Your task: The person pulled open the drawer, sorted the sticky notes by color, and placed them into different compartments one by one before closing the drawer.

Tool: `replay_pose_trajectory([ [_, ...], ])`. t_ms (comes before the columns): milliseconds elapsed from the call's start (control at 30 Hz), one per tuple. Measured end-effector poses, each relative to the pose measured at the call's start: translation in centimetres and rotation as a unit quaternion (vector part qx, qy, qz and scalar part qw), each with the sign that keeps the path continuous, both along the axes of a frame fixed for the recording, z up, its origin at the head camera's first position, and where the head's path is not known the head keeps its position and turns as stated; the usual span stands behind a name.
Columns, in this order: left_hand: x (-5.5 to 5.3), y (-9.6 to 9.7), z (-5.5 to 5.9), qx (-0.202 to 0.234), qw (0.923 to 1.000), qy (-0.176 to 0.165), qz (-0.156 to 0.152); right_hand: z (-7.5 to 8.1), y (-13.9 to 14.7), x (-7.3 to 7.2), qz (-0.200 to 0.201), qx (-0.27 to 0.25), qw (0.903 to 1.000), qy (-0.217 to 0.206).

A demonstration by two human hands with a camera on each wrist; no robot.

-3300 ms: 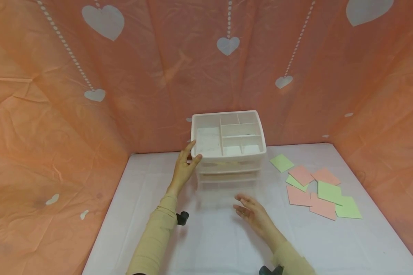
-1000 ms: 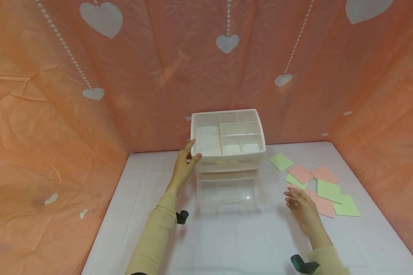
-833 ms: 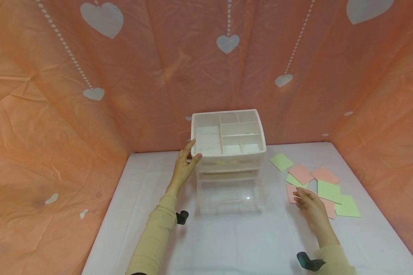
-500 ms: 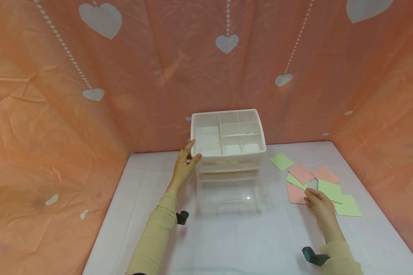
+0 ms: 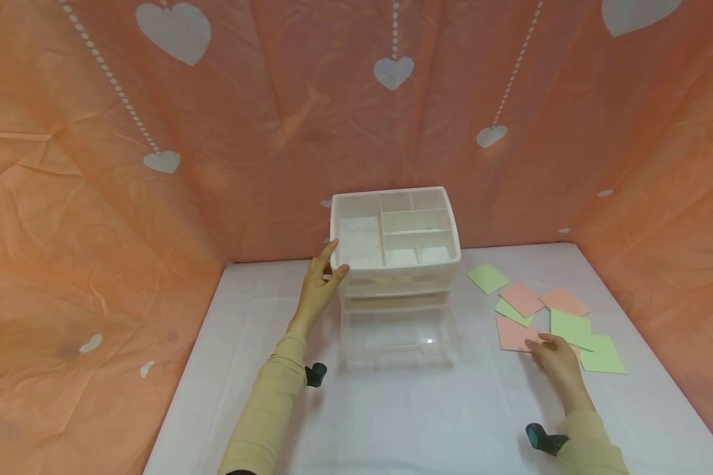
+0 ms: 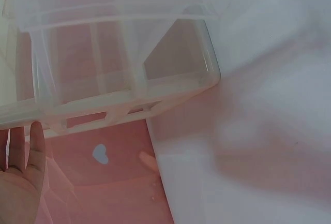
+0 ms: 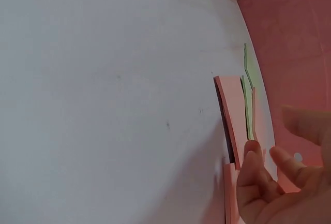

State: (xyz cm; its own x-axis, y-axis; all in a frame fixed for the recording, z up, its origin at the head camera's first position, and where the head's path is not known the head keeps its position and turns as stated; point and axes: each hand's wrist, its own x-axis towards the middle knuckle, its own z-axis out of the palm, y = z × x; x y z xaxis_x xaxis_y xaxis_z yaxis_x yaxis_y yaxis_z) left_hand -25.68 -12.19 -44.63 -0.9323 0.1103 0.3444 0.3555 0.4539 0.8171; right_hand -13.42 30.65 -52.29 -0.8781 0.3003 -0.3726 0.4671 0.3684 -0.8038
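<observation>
A white plastic drawer organizer [image 5: 359,241] stands against the back curtain, with a divided tray on top. Its clear bottom drawer [image 5: 392,340] is pulled out toward me. My left hand [image 5: 316,290] touches the organizer's front left corner, thumb at the front rim and fingers along the side; they look fairly straight in the left wrist view. To the right lie several pink and green square sticky notes, some overlapping. My right hand [image 5: 560,366] is over the front pink notes, fingertips right beside a pink note [image 5: 513,334] and partly covering another. The right wrist view shows its fingers [image 7: 253,167] spread apart.
A loose green note [image 5: 487,278] lies near the organizer's right side, and a green pair [image 5: 603,356] sits at the right of the spread. The white tabletop [image 5: 416,422] ends at an orange heart-print curtain [image 5: 297,119] on the back and both sides.
My right hand has moved from in front of the drawer rightward to the notes, then lowered over the front pink ones. The bottom drawer now shows clearly pulled out. My left hand stays put.
</observation>
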Motion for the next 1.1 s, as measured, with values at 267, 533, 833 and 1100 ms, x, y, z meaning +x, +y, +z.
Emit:
replay_pose_trajectory([
  [267,0.0,0.0,0.0,0.004,1.0000,-0.002,-0.002,-0.9,0.5,-0.3,0.048,0.102,0.9933,-0.024],
  [533,0.1,0.0,-0.2,0.001,1.0000,-0.003,0.006,-1.1,0.2,-0.2,0.033,0.124,0.9916,-0.011],
  [833,0.2,0.1,0.1,0.008,0.9999,-0.007,0.003,-1.5,0.0,-0.7,0.029,0.174,0.9842,-0.013],
  [1100,0.1,0.1,0.1,0.003,1.0000,-0.009,0.000,-1.7,0.2,-1.1,0.043,0.202,0.9784,-0.006],
])
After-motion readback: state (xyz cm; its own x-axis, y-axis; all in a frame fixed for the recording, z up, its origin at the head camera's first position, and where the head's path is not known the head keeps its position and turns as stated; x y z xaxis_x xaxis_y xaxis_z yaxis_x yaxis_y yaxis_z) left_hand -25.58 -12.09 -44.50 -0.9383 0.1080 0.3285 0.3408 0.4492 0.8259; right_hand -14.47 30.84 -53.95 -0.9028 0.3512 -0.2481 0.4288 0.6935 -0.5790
